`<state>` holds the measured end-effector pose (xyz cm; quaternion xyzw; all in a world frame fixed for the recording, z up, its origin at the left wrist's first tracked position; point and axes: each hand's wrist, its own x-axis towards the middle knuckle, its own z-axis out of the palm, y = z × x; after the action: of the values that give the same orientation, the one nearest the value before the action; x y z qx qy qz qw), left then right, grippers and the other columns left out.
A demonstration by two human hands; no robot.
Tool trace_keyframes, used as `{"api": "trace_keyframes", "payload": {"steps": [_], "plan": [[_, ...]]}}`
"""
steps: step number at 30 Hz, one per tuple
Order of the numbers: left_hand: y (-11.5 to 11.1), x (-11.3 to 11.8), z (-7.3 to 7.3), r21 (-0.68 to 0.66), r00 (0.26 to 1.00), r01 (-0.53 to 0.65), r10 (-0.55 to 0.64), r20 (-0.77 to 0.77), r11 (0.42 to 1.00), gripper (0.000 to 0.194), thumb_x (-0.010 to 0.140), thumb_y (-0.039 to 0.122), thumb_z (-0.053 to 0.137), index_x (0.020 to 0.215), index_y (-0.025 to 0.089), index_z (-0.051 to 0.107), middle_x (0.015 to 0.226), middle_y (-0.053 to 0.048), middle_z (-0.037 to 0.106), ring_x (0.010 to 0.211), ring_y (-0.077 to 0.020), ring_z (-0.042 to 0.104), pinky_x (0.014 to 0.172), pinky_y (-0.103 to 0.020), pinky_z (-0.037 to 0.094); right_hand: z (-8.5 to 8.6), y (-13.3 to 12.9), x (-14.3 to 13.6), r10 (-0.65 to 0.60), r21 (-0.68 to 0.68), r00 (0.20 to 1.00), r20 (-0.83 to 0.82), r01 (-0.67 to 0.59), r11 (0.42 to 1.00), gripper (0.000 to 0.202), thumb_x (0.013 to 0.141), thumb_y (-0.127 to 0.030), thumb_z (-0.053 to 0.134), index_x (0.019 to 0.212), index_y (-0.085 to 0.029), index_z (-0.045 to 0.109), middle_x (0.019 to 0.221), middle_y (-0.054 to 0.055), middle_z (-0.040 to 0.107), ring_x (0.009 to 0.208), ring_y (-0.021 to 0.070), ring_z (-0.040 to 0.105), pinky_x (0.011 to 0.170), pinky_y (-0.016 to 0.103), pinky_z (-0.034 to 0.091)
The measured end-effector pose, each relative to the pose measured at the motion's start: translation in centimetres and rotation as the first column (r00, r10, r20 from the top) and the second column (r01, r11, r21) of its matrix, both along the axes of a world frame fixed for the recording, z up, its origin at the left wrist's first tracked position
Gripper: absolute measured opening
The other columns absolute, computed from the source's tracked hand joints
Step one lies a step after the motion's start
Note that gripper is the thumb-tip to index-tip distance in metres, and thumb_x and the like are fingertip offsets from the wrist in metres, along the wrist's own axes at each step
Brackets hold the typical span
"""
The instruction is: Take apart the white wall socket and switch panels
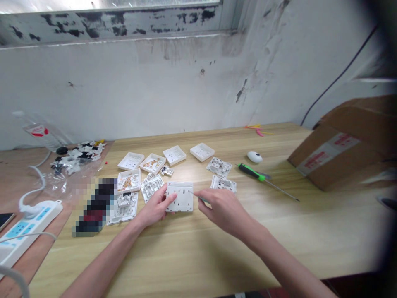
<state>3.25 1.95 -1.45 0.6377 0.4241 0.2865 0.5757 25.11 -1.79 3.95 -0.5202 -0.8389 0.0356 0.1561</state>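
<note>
Socket plate (180,198) sits gripped in the left fingers (170,201) above the bench (192,256); right of the plate, the right fingers (201,199) pinch a slim tool (204,200), its tip at the plate's edge.

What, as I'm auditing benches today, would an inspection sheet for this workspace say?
Surface: wood-grain table; brown covering at left.
Job's things: white plate, slim tool, five white trays, two holding orange-toned parts; more white housings nearby.
Clutter: bottle, plastic bag by small black and white pieces, green-black screwdriver, white rounded object.
Grip: left hand holds the plate; right hand holds the slim tool beside it.
Cables: white cable leading to power strip; dark cable at right.
Surroundings: marked wall, cardboard box.
Spilled liquid: nothing seen.
</note>
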Motion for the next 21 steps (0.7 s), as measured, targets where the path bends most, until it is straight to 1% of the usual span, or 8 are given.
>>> {"api": "trace_keyframes", "payload": {"steps": [4,6,8,10,13,17,19,21], "plan": [[0.4,-0.1,-0.1,-0.006,0.999,0.016,-0.015,0.034,1.0,0.041,0.088,0.049,0.053,0.111,0.017,0.048,0.081,-0.003,0.063,0.052,-0.0119,0.062,0.031,-0.014,0.037,0.7,0.3,-1.1,0.0,-0.02,0.978,0.211,0.005,1.0,0.02,0.086,-0.015,0.048,0.078,-0.017,0.066,0.074,0.004,0.071,0.06,0.0162,0.065,0.048,0.029,0.022],[0.5,-0.1,0.0,-0.015,0.999,0.019,-0.019,0.041,1.0,0.041,0.087,0.05,0.054,0.11,0.016,0.049,0.079,-0.003,0.063,0.051,-0.0119,0.062,0.031,-0.014,0.038,0.9,0.4,-1.6,0.022,-0.024,0.966,0.257,-0.016,1.0,0.02,0.085,-0.011,0.046,0.077,-0.016,0.064,0.073,0.005,0.07,0.056,0.0149,0.062,0.047,0.03,0.017],[0.6,-0.1,0.1,-0.011,0.999,0.025,-0.024,0.041,1.0,0.041,0.087,0.05,0.054,0.11,0.016,0.049,0.078,-0.003,0.063,0.051,-0.012,0.062,0.031,-0.014,0.039,1.2,0.5,-2.0,0.049,-0.03,0.962,0.27,-0.043,0.999,0.021,0.083,-0.007,0.046,0.077,-0.015,0.064,0.072,0.007,0.07,0.054,0.014,0.06,0.047,0.03,0.015],[0.5,0.0,0.3,0.009,0.999,0.029,-0.03,0.039,1.0,0.039,0.088,0.049,0.053,0.109,0.017,0.049,0.077,-0.002,0.062,0.051,-0.0119,0.061,0.031,-0.014,0.038,1.7,0.8,-2.3,0.062,-0.038,0.959,0.278,-0.054,0.998,0.021,0.081,-0.006,0.046,0.074,-0.014,0.065,0.068,0.008,0.069,0.053,0.0137,0.058,0.047,0.03,0.015],[0.3,0.1,0.5,0.041,0.999,0.031,-0.033,0.041,0.999,0.035,0.089,0.047,0.051,0.107,0.017,0.05,0.079,-0.003,0.062,0.051,-0.0111,0.06,0.031,-0.014,0.037,2.9,1.7,-2.4,0.066,-0.048,0.958,0.278,-0.055,0.997,0.021,0.078,-0.008,0.049,0.069,-0.014,0.067,0.064,0.01,0.067,0.051,0.0139,0.055,0.047,0.03,0.015],[0.3,-0.1,0.3,0.048,0.998,0.036,-0.038,0.04,0.998,0.033,0.09,0.046,0.051,0.103,0.016,0.05,0.077,-0.003,0.062,0.049,-0.0102,0.059,0.031,-0.013,0.037,4.2,3.0,-1.6,0.109,-0.084,0.957,0.269,-0.09,0.992,0.019,0.075,-0.01,0.053,0.069,-0.015,0.07,0.064,0.008,0.068,0.053,0.0136,0.055,0.048,0.028,0.02],[0.4,-0.2,0.2,0.051,0.999,0.033,-0.035,0.035,0.998,0.033,0.09,0.046,0.05,0.104,0.016,0.05,0.079,-0.003,0.063,0.05,-0.0108,0.06,0.03,-0.013,0.037,4.2,3.4,-0.7,0.168,-0.12,0.962,0.214,-0.145,0.982,0.02,0.077,-0.011,0.054,0.075,-0.017,0.072,0.067,0.006,0.07,0.058,0.013,0.057,0.051,0.026,0.025],[0.5,-0.3,0.1,0.048,0.999,0.025,-0.027,0.031,0.999,0.034,0.09,0.047,0.05,0.107,0.016,0.049,0.082,-0.004,0.063,0.052,-0.0119,0.062,0.03,-0.013,0.037,3.7,3.3,0.2,0.215,-0.15,0.969,0.121,-0.196,0.969,0.022,0.081,-0.012,0.052,0.081,-0.018,0.073,0.07,0.004,0.071,0.061,0.0119,0.058,0.054,0.024,0.029]]}}
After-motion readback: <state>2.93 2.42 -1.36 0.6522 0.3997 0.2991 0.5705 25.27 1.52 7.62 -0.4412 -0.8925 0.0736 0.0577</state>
